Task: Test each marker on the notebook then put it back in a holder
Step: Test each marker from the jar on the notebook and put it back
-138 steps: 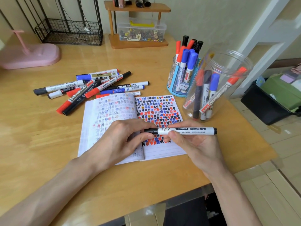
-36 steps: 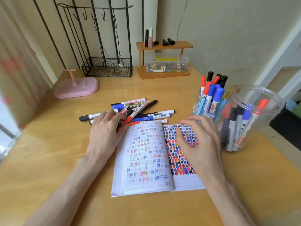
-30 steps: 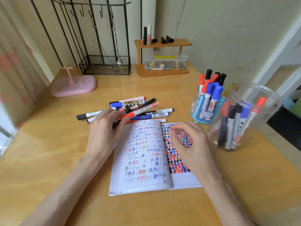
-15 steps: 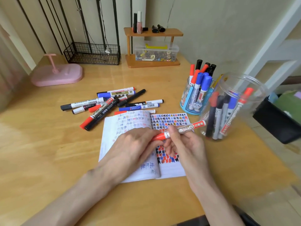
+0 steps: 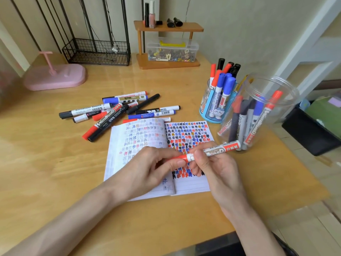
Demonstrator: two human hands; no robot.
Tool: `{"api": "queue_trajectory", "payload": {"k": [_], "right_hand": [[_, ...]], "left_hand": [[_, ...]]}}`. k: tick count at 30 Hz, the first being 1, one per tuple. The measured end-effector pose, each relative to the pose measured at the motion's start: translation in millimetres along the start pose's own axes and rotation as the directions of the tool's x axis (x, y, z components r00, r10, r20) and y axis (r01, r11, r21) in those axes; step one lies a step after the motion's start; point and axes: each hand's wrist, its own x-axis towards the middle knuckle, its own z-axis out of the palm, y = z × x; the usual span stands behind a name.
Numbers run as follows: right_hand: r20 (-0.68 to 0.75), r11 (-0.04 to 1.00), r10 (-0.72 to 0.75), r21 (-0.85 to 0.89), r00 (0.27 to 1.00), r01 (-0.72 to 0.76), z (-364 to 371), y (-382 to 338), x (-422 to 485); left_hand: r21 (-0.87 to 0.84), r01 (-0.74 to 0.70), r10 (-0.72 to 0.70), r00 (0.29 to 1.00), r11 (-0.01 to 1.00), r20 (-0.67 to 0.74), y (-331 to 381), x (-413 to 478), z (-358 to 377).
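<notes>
A red whiteboard marker lies level above the open notebook, whose pages carry rows of red, blue and black marks. My left hand pinches its red cap end. My right hand grips the white barrel. A pile of several loose markers lies on the desk beyond the notebook. At the right stand a blue holder and a clear jar, each with several markers upright in it.
A pink stand, a wire basket and a small wooden shelf with a clear box line the back of the desk. The desk's right edge drops to the floor, where a black bin sits.
My left hand picked a red marker from the pile and brought it over the notebook. My right hand left the page and took hold of its barrel. The view tilted down.
</notes>
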Motion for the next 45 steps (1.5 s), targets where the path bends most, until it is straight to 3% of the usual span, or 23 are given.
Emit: {"api": "queue_trajectory", "payload": {"k": [5, 10, 15, 20, 23, 25, 28, 31, 45], "right_hand": [[0.028, 0.999, 0.022, 0.024, 0.999, -0.023, 2, -2, 0], [-0.124, 0.996, 0.042, 0.089, 0.991, -0.031, 14, 1, 1], [-0.187, 0.997, 0.052, 0.067, 0.981, -0.04, 18, -2, 3], [-0.187, 0.999, 0.026, 0.025, 0.982, -0.021, 19, 1, 2], [-0.34, 0.98, 0.098, 0.195, 0.935, -0.032, -2, -4, 9], [-0.403, 0.981, 0.085, 0.193, 0.911, -0.006, -22, -11, 14], [-0.267, 0.998, 0.023, 0.059, 0.963, -0.008, -20, -16, 16], [-0.182, 0.999, 0.032, -0.018, 0.983, -0.036, -5, -12, 14], [-0.27, 0.979, 0.131, -0.119, 0.954, -0.168, -45, 8, -4]], "left_hand": [[-0.195, 0.045, -0.038, 0.999, 0.98, 0.039, -2, 1, -2], [-0.164, 0.054, -0.072, 0.991, 0.985, -0.11, -6, 1, 6], [-0.196, 0.015, -0.061, 0.971, 0.98, -0.23, -1, 2, 15], [-0.393, 0.079, -0.153, 0.975, 0.916, -0.16, 3, 6, 16], [-0.522, 0.085, -0.188, 0.971, 0.849, -0.147, -1, 1, 1], [-0.552, 0.088, -0.229, 0.954, 0.829, -0.193, -8, 0, -9], [-0.586, 0.074, -0.227, 0.955, 0.807, -0.193, -7, 7, -7], [-0.548, 0.07, -0.202, 0.962, 0.833, -0.186, -3, 8, 3], [-0.452, 0.135, -0.213, 0.969, 0.882, -0.125, -20, 4, 2]]}}
